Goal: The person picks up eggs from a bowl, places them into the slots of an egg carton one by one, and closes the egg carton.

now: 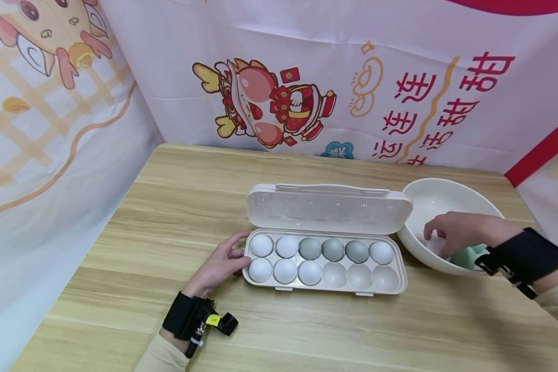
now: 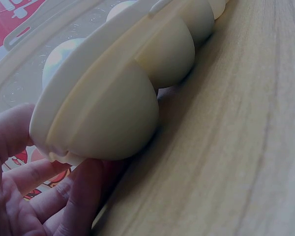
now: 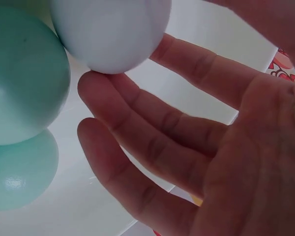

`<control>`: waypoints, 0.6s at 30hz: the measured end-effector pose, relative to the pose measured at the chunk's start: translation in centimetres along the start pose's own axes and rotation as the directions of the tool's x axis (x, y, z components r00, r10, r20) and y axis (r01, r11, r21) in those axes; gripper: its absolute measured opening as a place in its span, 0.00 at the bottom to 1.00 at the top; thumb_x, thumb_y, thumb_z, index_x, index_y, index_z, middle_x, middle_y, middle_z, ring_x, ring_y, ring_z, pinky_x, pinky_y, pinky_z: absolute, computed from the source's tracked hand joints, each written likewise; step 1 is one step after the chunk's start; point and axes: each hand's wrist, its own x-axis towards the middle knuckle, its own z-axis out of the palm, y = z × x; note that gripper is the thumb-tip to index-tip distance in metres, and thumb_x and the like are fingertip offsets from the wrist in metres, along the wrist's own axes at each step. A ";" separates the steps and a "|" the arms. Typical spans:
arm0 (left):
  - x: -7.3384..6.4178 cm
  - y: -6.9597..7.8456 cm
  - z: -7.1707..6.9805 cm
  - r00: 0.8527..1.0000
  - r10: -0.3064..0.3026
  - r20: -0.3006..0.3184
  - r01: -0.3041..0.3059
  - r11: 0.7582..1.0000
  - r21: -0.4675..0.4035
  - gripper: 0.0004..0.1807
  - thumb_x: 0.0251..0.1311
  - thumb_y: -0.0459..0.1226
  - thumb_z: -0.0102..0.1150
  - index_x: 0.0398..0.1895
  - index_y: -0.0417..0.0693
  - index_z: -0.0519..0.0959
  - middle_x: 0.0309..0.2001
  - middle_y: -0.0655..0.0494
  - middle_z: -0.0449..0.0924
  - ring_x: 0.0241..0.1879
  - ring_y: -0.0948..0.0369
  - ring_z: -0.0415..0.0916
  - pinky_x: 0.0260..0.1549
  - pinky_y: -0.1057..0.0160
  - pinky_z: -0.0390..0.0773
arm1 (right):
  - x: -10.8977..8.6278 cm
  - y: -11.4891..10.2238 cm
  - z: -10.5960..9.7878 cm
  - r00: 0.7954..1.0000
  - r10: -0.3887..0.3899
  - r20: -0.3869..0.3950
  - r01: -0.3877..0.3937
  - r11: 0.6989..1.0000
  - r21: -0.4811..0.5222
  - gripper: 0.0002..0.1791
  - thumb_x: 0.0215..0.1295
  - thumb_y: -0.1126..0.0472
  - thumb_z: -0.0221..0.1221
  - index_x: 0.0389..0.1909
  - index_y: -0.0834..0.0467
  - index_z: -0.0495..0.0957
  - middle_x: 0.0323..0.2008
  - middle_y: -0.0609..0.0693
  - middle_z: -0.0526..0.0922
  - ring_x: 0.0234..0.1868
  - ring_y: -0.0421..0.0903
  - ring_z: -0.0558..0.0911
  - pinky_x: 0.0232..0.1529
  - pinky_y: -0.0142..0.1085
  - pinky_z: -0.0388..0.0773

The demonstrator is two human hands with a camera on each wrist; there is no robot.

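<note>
A cream egg box (image 1: 325,287) stands on the table with its clear lid (image 1: 330,209) raised. White and grey-green eggs fill its back row; three white eggs (image 1: 310,272) sit at the left of the front row, beside three bare hollows. My left hand (image 1: 220,266) grips the box's left end, thumb at the rim and fingers lower down, as the left wrist view shows. Inside the white bowl (image 1: 446,188), my right hand (image 1: 465,232) holds a white egg (image 3: 113,34) with its fingertips. A green egg (image 3: 24,78) lies right beside that egg.
The bowl stands at the right, close against the lid's right end. Wood-grain table (image 1: 181,206) surface extends left of and in front of the box. A printed cloth (image 1: 307,41) hangs behind the table, and another cloth (image 1: 51,155) on the left.
</note>
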 end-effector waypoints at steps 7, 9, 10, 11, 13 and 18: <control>0.0 0.1 0.0 1.000 -0.008 -0.003 0.008 1.000 -0.004 0.33 0.56 0.29 0.54 0.67 0.44 0.57 0.38 0.32 0.80 0.31 0.58 0.77 0.28 0.66 0.74 | 0.0 0.1 0.1 0.999 -0.018 -0.030 0.018 1.000 -0.018 0.19 0.44 0.58 0.68 0.39 0.57 0.78 0.30 0.49 0.75 0.32 0.47 0.71 0.33 0.39 0.70; 0.0 0.1 0.0 1.000 -0.006 -0.001 0.006 1.000 -0.005 0.33 0.56 0.29 0.54 0.67 0.44 0.57 0.38 0.32 0.80 0.31 0.58 0.77 0.29 0.66 0.74 | 0.0 0.0 0.1 0.999 -0.019 -0.041 0.018 1.000 -0.021 0.19 0.43 0.58 0.69 0.39 0.56 0.78 0.29 0.48 0.74 0.31 0.46 0.70 0.32 0.38 0.70; 0.0 0.1 0.0 1.000 -0.006 0.000 0.006 1.000 -0.005 0.33 0.56 0.29 0.54 0.67 0.44 0.57 0.38 0.32 0.80 0.31 0.58 0.77 0.29 0.65 0.74 | 0.0 0.0 0.1 0.999 -0.022 -0.047 0.021 1.000 -0.023 0.19 0.43 0.57 0.69 0.39 0.56 0.78 0.29 0.48 0.74 0.31 0.46 0.70 0.32 0.38 0.69; 0.0 0.0 0.0 1.000 -0.005 0.001 0.005 1.000 -0.004 0.33 0.56 0.29 0.53 0.67 0.44 0.57 0.38 0.32 0.80 0.31 0.58 0.77 0.29 0.66 0.74 | 0.0 0.0 0.1 0.998 -0.028 -0.052 0.026 0.999 -0.028 0.19 0.43 0.57 0.69 0.38 0.56 0.78 0.29 0.48 0.74 0.31 0.46 0.70 0.31 0.38 0.69; 0.0 0.0 0.0 1.000 -0.004 0.002 0.004 1.000 -0.001 0.33 0.56 0.29 0.53 0.67 0.44 0.57 0.38 0.32 0.80 0.32 0.58 0.77 0.29 0.65 0.74 | 0.0 0.0 0.0 0.997 -0.033 -0.065 0.031 0.999 -0.032 0.19 0.43 0.55 0.69 0.38 0.55 0.78 0.28 0.48 0.74 0.30 0.45 0.70 0.31 0.37 0.69; 0.0 0.0 0.0 1.000 -0.004 0.002 0.004 1.000 0.003 0.33 0.57 0.29 0.53 0.67 0.44 0.57 0.38 0.31 0.80 0.32 0.57 0.77 0.29 0.65 0.74 | -0.2 -0.3 -0.1 0.988 -0.064 -0.138 0.055 0.996 -0.068 0.21 0.42 0.50 0.69 0.38 0.54 0.77 0.28 0.47 0.73 0.30 0.44 0.70 0.31 0.37 0.69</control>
